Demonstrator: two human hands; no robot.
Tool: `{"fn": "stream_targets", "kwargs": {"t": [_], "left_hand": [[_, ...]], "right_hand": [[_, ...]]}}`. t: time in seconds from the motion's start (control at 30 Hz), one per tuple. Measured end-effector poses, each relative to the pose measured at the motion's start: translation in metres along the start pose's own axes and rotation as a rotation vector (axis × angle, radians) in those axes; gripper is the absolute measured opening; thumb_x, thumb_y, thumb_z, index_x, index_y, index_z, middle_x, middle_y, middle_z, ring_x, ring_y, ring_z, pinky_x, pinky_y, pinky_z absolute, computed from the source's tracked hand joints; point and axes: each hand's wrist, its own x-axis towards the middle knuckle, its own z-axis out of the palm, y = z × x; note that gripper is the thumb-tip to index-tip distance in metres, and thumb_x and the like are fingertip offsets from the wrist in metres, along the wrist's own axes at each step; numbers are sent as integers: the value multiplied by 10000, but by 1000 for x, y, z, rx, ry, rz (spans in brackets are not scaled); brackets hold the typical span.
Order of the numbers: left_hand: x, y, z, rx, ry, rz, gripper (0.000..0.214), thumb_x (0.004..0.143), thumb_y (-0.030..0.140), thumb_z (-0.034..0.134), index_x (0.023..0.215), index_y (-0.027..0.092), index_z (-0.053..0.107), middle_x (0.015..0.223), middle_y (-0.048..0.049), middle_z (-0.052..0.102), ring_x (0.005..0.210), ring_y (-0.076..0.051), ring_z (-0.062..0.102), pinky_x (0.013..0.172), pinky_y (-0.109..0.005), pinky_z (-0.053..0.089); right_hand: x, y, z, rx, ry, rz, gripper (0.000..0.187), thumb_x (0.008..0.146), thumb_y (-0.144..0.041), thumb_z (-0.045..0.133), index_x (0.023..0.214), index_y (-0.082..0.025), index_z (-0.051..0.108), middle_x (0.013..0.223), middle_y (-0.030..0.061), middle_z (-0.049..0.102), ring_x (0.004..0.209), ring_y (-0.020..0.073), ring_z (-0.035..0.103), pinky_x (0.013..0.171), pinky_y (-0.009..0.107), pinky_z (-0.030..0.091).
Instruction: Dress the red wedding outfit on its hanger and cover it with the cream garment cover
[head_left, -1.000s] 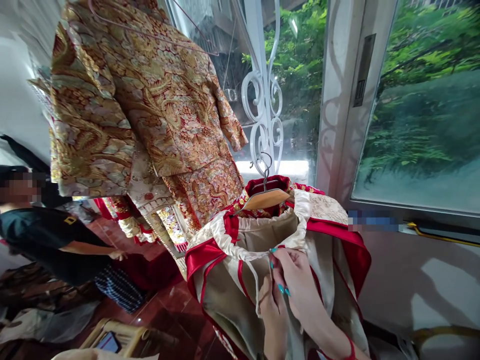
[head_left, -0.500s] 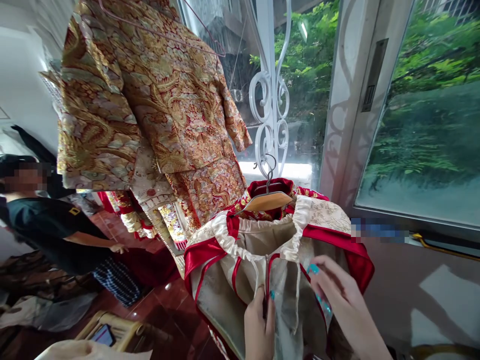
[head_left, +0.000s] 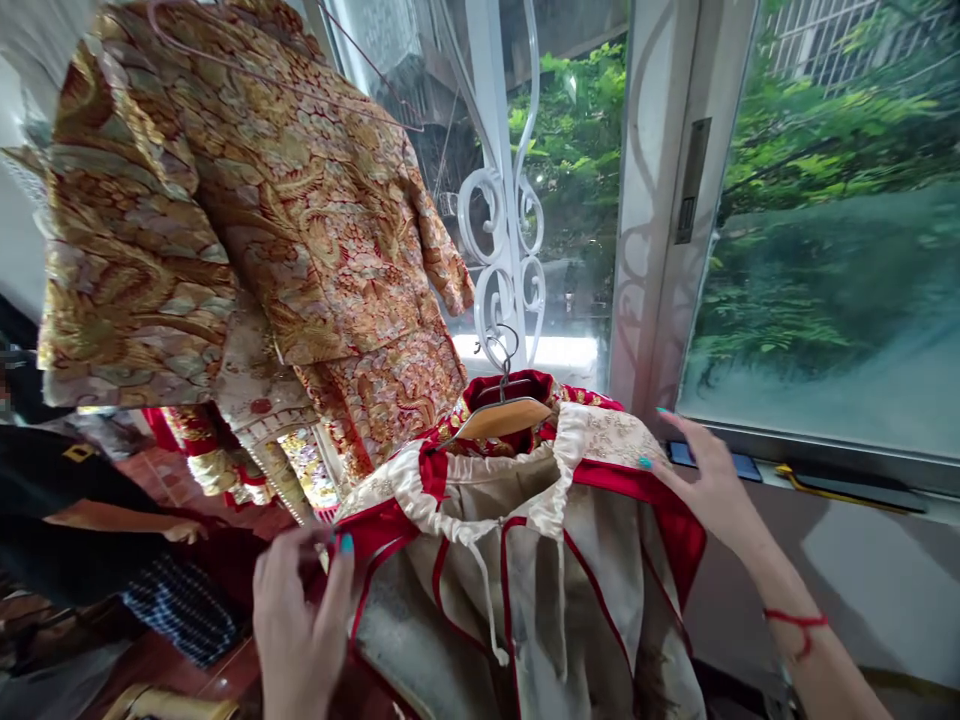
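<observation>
A cream garment (head_left: pixel 465 560) with red piping and a gathered white neckline hangs on a wooden hanger (head_left: pixel 502 418), in front of me. Two white drawstring ends (head_left: pixel 491 600) dangle loose from the neckline. My left hand (head_left: pixel 304 600) is by the garment's red left shoulder edge, fingers bent and thumb apart; whether it touches the cloth is unclear. At the other shoulder, my right hand (head_left: pixel 709 490) has its fingers spread, thumb near the embroidered cream cloth (head_left: pixel 611 435). Inside the collar, red and gold fabric (head_left: pixel 525 385) shows.
A large gold-and-red brocade jacket (head_left: pixel 322 220) hangs at upper left, with other embroidered clothes below. White scrolled ironwork (head_left: pixel 499 220) stands before the window. A phone (head_left: pixel 739 462) lies on the sill. A person in a dark shirt (head_left: pixel 52 510) is at left.
My left hand has released the drawstring and moved left to the shoulder. My right hand has moved up and right from the garment's front. The view has turned right.
</observation>
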Motion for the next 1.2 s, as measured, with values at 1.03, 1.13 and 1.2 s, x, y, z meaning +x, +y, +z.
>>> {"fn": "stream_targets", "kwargs": {"t": [1.03,1.13,1.2], "left_hand": [[36,13,32,-29,403,350,223,849,308,655,656,202,690,674,-34,579,673,-189,499,713,-347,373],[17,13,25,159,611,408,130,830,308,687,758,229,762,681,-54,578,718,-224,488,735,-371,352],[7,6,20,232,578,428,104,819,308,700,824,240,779,700,-57,584,703,-222,481,726,-372,347]], "right_hand": [[106,15,16,492,-249,70,426,706,-620,674,806,-213,748,781,55,741,782,270,694,711,349,569],[82,26,21,420,-330,108,491,707,-644,676,918,-208,759,917,82,765,908,308,702,820,393,574],[59,45,26,385,-393,157,585,683,-663,690,1048,-209,735,1069,106,751,1041,338,677,910,426,553]]}}
